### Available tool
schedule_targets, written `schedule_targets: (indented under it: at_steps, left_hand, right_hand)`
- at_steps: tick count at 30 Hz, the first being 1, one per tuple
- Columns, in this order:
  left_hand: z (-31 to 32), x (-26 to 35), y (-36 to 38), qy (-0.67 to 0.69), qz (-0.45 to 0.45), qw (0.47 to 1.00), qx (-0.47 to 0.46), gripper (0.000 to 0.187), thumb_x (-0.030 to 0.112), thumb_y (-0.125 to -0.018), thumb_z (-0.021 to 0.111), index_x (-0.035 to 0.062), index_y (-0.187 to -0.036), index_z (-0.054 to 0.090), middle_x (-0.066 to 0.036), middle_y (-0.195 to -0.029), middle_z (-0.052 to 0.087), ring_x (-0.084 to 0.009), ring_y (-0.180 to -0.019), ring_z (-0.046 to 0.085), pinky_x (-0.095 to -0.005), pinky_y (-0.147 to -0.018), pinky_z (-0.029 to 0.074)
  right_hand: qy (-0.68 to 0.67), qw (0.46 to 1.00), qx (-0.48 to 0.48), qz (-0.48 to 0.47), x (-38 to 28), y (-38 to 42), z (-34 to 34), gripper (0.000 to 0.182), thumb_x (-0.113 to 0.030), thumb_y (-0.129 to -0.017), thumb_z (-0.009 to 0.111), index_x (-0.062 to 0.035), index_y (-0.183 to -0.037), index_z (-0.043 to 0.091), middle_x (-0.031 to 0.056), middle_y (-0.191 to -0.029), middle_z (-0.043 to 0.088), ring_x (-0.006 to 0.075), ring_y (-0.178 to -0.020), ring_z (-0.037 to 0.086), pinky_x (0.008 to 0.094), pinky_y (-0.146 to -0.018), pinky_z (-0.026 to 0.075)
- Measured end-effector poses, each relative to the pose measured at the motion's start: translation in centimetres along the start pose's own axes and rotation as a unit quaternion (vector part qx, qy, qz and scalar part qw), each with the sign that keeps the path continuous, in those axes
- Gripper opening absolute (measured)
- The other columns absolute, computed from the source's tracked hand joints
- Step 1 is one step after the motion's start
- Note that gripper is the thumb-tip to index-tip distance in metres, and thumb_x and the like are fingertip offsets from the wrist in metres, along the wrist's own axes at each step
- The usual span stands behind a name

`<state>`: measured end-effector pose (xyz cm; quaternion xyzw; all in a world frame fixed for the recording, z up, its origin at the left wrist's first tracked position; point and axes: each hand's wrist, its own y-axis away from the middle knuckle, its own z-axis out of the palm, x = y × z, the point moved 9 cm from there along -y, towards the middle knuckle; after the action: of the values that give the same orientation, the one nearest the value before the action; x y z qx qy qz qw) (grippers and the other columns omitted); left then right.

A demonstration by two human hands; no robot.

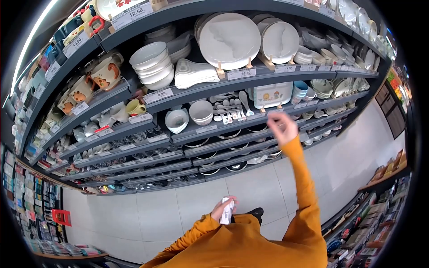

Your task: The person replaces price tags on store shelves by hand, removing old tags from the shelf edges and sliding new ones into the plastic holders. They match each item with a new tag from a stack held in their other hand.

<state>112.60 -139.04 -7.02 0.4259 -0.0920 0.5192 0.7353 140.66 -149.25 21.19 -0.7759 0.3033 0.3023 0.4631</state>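
Note:
My left hand is low in front of my body, closed around a small stack of white price labels. My right hand is stretched out before the shelves, slightly blurred, with thumb and fingers apart and nothing seen between them. Just beyond it stands a rectangular tray with small printed figures, on a little wooden stand. White spoons lie to the left of that tray, beside stacked white bowls. Blue cups are to its right.
Large round plates stand upright on the shelf above, near stacked bowls and white spoons. Shelf edges carry price labels. Glassware and mugs fill the left shelves. A red sign is at the lower left, by the tiled floor.

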Motion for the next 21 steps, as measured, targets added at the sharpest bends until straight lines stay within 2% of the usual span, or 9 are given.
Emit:
schedule_targets:
  at_steps: [3, 5, 6, 9, 13, 16, 17, 18, 21]
  left_hand:
    - [3.7, -3.4, 0.8, -0.042, -0.086, 0.993, -0.067, 0.039, 0.033, -0.097, 0.046, 0.0099, -0.128, 0.043, -0.005, -0.09, 0.056, -0.0136, -0.065, 0.052, -0.0245, -0.057, 0.044]
    - [4.7, -4.1, 0.0, -0.013, -0.092, 0.993, -0.066, 0.041, 0.035, -0.097, 0.044, 0.0096, -0.129, 0.043, -0.003, -0.085, 0.053, -0.0125, -0.062, 0.049, -0.0239, -0.055, 0.042]
    - [5.4, -4.3, -0.5, 0.003, -0.093, 0.994, -0.065, 0.042, 0.037, -0.097, 0.043, 0.0094, -0.129, 0.043, -0.002, -0.082, 0.052, -0.0119, -0.06, 0.047, -0.0236, -0.054, 0.041]
    - [8.9, -4.2, -1.8, 0.029, -0.047, 0.995, -0.077, 0.047, 0.041, -0.098, 0.039, 0.006, -0.128, 0.045, -0.001, -0.078, 0.049, -0.0103, -0.057, 0.043, -0.0235, -0.052, 0.038]
    - [12.4, -5.5, -4.1, 0.089, 0.012, 0.994, -0.064, 0.049, 0.041, -0.098, 0.04, 0.0024, -0.128, 0.044, 0.0, -0.078, 0.05, -0.0098, -0.056, 0.043, -0.023, -0.052, 0.038]
    - [14.1, -6.2, -5.4, 0.143, 0.058, 0.988, -0.002, 0.049, 0.04, -0.098, 0.041, 0.0011, -0.128, 0.043, 0.0, -0.078, 0.05, -0.0095, -0.056, 0.043, -0.0225, -0.052, 0.037]
    - [14.3, -6.3, -5.7, 0.151, 0.08, 0.985, 0.026, 0.047, 0.038, -0.097, 0.043, 0.001, -0.126, 0.045, -0.001, -0.077, 0.05, -0.0094, -0.055, 0.043, -0.0226, -0.051, 0.036]
    - [14.4, -6.3, -5.9, 0.168, 0.102, 0.979, 0.052, 0.047, 0.038, -0.097, 0.043, 0.001, -0.125, 0.045, -0.001, -0.077, 0.05, -0.0094, -0.054, 0.043, -0.0225, -0.05, 0.036]
    - [14.5, -5.5, -6.0, 0.195, 0.167, 0.957, 0.132, 0.044, 0.037, -0.096, 0.046, 0.0013, -0.121, 0.048, -0.001, -0.077, 0.051, -0.0096, -0.053, 0.044, -0.0221, -0.048, 0.036]
  right_hand:
    - [0.111, 0.987, 0.056, -0.103, -2.3, -7.3, -5.4, 0.024, -0.012, -0.084, 0.064, -0.0092, -0.108, 0.061, 0.0045, -0.105, 0.064, 0.0135, -0.066, 0.059, 0.0255, -0.055, 0.048]
    - [0.19, 0.973, 0.063, -0.111, -1.8, -11.5, -7.1, 0.026, -0.016, -0.085, 0.062, -0.0115, -0.111, 0.059, 0.003, -0.106, 0.061, 0.0166, -0.068, 0.062, 0.0283, -0.058, 0.048]
    - [0.243, 0.963, 0.061, -0.097, -0.7, -13.2, -7.5, 0.025, -0.022, -0.087, 0.061, -0.0127, -0.11, 0.06, 0.0027, -0.106, 0.061, 0.021, -0.072, 0.063, 0.0339, -0.064, 0.049]
    - [0.358, 0.928, 0.004, -0.102, 3.4, -17.1, -7.9, 0.024, -0.03, -0.087, 0.059, -0.0148, -0.105, 0.061, 0.0027, -0.107, 0.061, 0.0279, -0.08, 0.063, 0.0411, -0.07, 0.049]
    - [0.275, 0.945, -0.081, -0.16, 4.5, -20.0, -8.2, 0.018, -0.023, -0.078, 0.072, -0.0115, -0.09, 0.066, 0.0047, -0.079, 0.065, 0.013, -0.057, 0.058, 0.0276, -0.056, 0.046]
    - [0.294, 0.928, -0.203, -0.109, 7.0, -23.2, -7.6, 0.019, -0.019, -0.075, 0.074, -0.0092, -0.09, 0.066, 0.0029, -0.074, 0.064, 0.0072, -0.051, 0.052, 0.0226, -0.05, 0.042]
    - [0.166, 0.955, -0.191, -0.157, 6.9, -23.6, -7.7, 0.021, -0.016, -0.073, 0.076, -0.0073, -0.09, 0.066, 0.0004, -0.071, 0.063, 0.0036, -0.047, 0.047, 0.0196, -0.046, 0.037]
    - [0.131, 0.96, -0.2, -0.142, 6.3, -23.6, -7.8, 0.024, -0.021, -0.071, 0.077, -0.0093, -0.09, 0.068, -0.0018, -0.073, 0.066, 0.0064, -0.05, 0.042, 0.0223, -0.048, 0.036]
    - [0.105, 0.962, -0.217, -0.13, 7.2, -24.0, -8.0, 0.021, -0.02, -0.072, 0.077, -0.0112, -0.091, 0.071, -0.0033, -0.074, 0.067, 0.0046, -0.051, 0.043, 0.0208, -0.047, 0.036]
